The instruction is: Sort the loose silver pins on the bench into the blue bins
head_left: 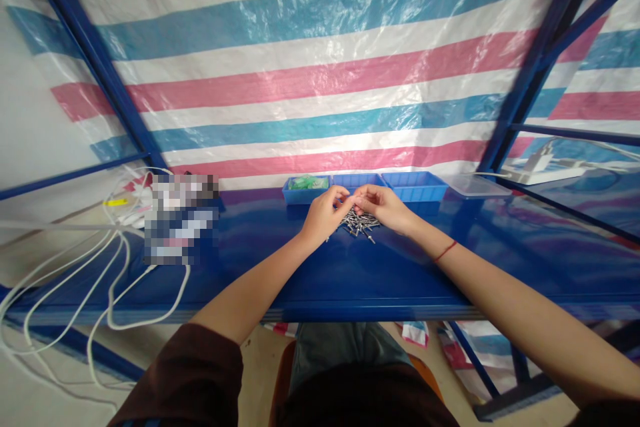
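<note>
A loose pile of small silvery metal pieces, slim like screws or rivets [363, 225], lies on the blue tabletop [320, 280]. Just above it, my left hand [327, 210] and my right hand [381, 205] meet, fingertips pressed close together. Whatever the pinched fingers hold is too small to make out. Behind the hands stand blue plastic bins in a row. The left bin [295, 197] has a green plastic bag [309, 182] in it; the middle bin [353, 180] is partly covered by my hands, and the right bin [420, 193] sits beside it.
White cables [120, 280] hang over the table's left side, next to a blurred-out patch. A clear plastic lid [480, 185] lies right of the bins. Blue metal posts [95, 60] frame a striped plastic sheet [320, 80] at the back. A white power strip [545, 170] rests at right.
</note>
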